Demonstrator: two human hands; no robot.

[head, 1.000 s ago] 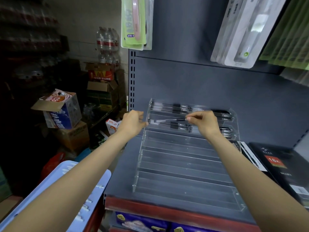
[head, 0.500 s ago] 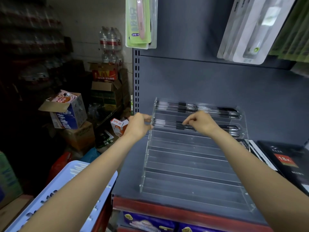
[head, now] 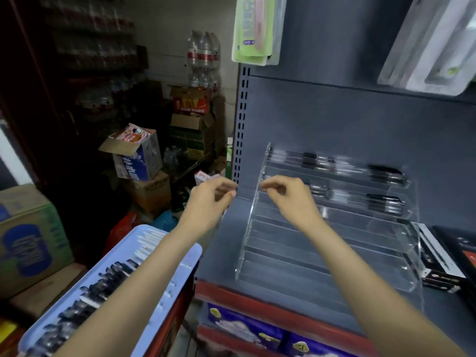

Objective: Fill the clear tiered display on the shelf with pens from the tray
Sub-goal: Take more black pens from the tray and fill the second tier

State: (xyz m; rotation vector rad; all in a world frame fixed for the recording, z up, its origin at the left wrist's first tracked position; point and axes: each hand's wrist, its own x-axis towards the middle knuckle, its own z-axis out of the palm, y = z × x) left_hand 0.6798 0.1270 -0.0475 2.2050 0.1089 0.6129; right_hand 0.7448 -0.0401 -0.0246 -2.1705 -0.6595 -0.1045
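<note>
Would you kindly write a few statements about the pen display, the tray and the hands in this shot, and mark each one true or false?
1. Pens lie in the top two tiers of the clear display. True.
2. The lower tiers of the display are packed with pens. False: they hold none.
3. The blue tray sits to the left of the shelf and holds dark pens. True.
4. The right hand is down in the tray. False: it is up at the display's left edge, level with the second tier.
5. The left hand grips a cardboard box. False: it hangs in the air beside the display, fingers loosely curled.
</note>
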